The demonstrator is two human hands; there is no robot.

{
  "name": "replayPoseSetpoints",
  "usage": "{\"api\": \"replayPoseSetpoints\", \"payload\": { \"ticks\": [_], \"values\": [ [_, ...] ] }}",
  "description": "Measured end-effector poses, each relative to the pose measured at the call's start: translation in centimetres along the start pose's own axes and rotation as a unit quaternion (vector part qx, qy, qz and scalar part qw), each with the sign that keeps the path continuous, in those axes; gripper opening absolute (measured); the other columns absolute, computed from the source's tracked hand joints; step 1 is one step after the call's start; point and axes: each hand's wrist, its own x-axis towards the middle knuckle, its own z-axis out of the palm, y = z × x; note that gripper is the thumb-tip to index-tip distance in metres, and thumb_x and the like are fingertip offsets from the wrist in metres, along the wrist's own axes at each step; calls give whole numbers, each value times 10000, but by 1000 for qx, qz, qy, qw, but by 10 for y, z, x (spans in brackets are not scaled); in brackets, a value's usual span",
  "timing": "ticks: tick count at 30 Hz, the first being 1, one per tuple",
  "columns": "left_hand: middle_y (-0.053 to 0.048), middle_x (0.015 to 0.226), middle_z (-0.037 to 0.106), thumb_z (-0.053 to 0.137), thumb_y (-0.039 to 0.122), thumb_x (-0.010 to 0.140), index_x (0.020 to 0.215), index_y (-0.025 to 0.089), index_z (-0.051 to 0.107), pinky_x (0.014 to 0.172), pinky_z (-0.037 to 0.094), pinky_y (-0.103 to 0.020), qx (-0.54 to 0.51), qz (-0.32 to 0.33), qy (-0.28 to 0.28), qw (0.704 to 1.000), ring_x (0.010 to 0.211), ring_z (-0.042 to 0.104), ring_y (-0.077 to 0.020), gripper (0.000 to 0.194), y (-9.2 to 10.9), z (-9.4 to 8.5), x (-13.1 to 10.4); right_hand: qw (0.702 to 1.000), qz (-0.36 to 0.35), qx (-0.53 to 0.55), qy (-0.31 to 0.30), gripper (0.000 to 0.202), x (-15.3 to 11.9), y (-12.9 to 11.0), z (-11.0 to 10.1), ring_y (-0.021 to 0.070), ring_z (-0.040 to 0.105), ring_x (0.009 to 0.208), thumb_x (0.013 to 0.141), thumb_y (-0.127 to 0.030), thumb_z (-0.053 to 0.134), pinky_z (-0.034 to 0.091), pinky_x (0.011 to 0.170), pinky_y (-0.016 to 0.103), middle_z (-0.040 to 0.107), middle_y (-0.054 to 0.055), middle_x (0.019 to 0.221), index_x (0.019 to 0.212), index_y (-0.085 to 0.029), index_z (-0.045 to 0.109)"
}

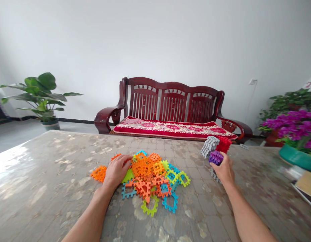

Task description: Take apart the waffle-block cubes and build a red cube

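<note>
My left hand [117, 169] lies at the left side of a loose pile of interlocking plastic tiles [142, 167]. Its fingers are bent but apart, touching the heap, with no piece visibly gripped. Orange, lime green and blue tiles with toothed edges make up the pile; a few orange tiles [98, 173] sit left of my wrist. At the right, my right hand [225, 169] is closed around a purple toothed stack [216, 157]. Just behind it stand a grey stack [209, 147] and a red stack [224, 144]. More grey pieces [215, 175] are partly hidden under my right hand.
A patterned cloth covers the table [57, 188]. Small grey pieces [243, 146] lie at its far right edge. A teal pot [299, 157] of purple flowers and a box-like item [306, 186] stand at the right. Beyond are a wooden bench [170, 104] and a potted plant [44, 97].
</note>
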Motion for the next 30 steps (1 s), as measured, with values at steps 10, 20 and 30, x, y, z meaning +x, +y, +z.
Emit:
{"api": "replayPoseSetpoints", "payload": {
  "ticks": [10, 20, 30],
  "values": [
    [-13, 1120, 718, 443, 323, 877, 1052, 275, 712, 941, 477, -317, 7, 11, 9, 1000, 1048, 653, -209, 325, -3, 2, 0, 997, 57, -56, -2, 730, -10, -22, -13, 300, 556, 1063, 688, -410, 611, 469, 833, 392, 543, 111, 1182, 1371, -251, 407],
    [-19, 1135, 713, 444, 319, 878, 1058, 267, 707, 949, 473, -330, 4, 14, 6, 1000, 1068, 644, -212, 323, -5, 4, 0, 992, 83, -77, -56, 864, -5, -24, -16, 320, 581, 1061, 660, -490, 673, 483, 834, 421, 500, 138, 1274, 1422, -266, 334],
    [-27, 1134, 712, 439, 319, 868, 1056, 260, 710, 952, 475, -341, 3, 11, 4, 1000, 1066, 644, -219, 335, -5, 3, 0, 991, 69, -107, -35, 771, -5, -29, -18, 295, 596, 995, 695, -400, 600, 490, 802, 391, 548, 110, 1149, 1411, -249, 358]
  ]
}}
